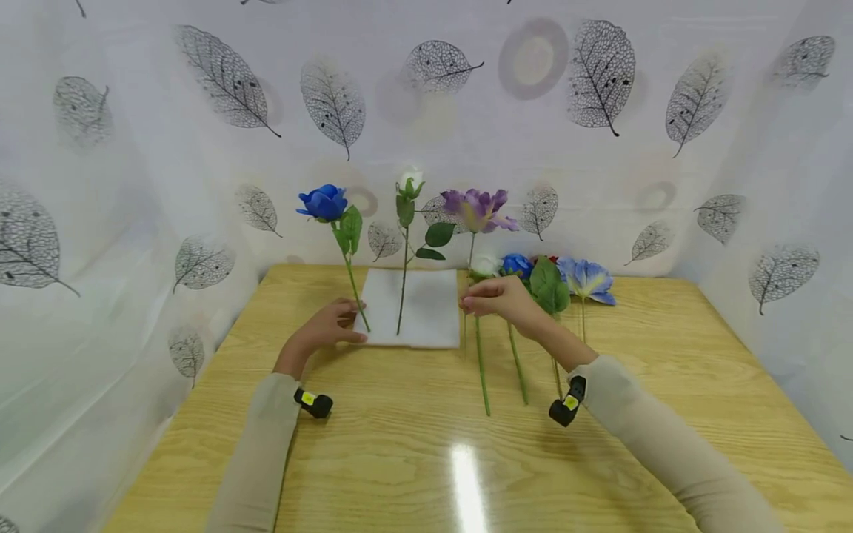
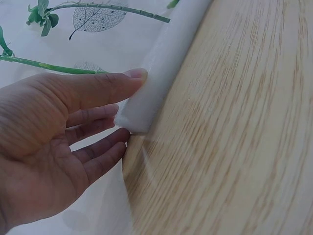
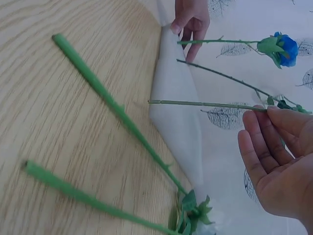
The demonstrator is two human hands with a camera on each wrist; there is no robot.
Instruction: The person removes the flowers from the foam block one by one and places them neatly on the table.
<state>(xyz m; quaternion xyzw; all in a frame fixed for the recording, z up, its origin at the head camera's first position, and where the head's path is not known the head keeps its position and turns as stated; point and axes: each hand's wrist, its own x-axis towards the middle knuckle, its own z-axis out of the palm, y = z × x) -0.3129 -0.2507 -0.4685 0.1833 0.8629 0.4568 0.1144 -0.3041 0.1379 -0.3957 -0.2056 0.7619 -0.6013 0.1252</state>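
In right hand, purple flower

There is room along the table's near and right edges; toward its far edge, a blue flower and white flower block the way over the foam, loose stems beside it.

The block lies at the back of the table, before the curtain. In it stand a first flower and, to its right, a second flower. The left hand touches the block's left side; near the right side, the right hand holds a third flower. Farther right lie other flowers.
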